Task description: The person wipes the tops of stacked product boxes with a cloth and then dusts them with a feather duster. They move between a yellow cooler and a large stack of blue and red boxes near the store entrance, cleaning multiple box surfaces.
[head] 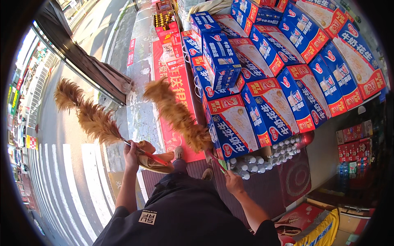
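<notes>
Two brown feather dusters are held up, one in each hand. My left hand [131, 153] is closed round the rod of the left feather duster [95, 120], near its red handle, with the plumes pointing up and left over the road. Tan cloth or leather gloves [150, 163] hang by that hand; how they are held is unclear. My right hand [234, 183] grips the dark red handle of the other feather duster [178, 117]. Its plumes lie beside the front corner of the stacked blue and red drink cartons [235, 124], over a red floor mat [169, 83].
Bottles with white caps [252, 164] stand below the cartons. A red crate of yellow-capped bottles [166, 23] is farther up the pavement. At left are a metal pole with a brown curtain [89, 61] and a road with a crosswalk [74, 172].
</notes>
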The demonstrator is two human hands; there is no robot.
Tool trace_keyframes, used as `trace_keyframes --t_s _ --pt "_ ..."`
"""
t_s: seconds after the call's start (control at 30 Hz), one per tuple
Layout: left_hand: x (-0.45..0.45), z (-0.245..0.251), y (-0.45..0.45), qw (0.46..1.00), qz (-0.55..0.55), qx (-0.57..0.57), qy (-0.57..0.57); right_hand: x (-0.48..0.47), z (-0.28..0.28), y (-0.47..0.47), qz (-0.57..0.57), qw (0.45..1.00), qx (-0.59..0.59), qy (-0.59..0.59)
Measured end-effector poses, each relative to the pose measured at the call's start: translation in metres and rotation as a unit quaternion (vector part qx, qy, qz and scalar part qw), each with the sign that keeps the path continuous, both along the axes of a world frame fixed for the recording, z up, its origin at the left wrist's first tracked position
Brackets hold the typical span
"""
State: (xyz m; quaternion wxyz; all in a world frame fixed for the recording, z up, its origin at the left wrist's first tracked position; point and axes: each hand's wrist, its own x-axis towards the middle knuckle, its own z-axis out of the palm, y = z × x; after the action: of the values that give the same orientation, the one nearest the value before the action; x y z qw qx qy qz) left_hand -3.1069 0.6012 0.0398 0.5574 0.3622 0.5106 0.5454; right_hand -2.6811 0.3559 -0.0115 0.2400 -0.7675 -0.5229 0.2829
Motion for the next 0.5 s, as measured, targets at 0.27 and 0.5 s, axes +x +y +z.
trace_keyframes --t_s 0.27,0.5 --pt "-0.006 -0.035 0.112 0.998 -0.048 -0.031 -0.013 0.006 -0.037 0.227 -0.121 0.986 -0.029 -0.107" --pt "-0.067 -0.036 0.222 0.987 -0.148 -0.039 0.056 -0.053 -0.071 0.538 -0.169 0.981 0.084 -0.054"
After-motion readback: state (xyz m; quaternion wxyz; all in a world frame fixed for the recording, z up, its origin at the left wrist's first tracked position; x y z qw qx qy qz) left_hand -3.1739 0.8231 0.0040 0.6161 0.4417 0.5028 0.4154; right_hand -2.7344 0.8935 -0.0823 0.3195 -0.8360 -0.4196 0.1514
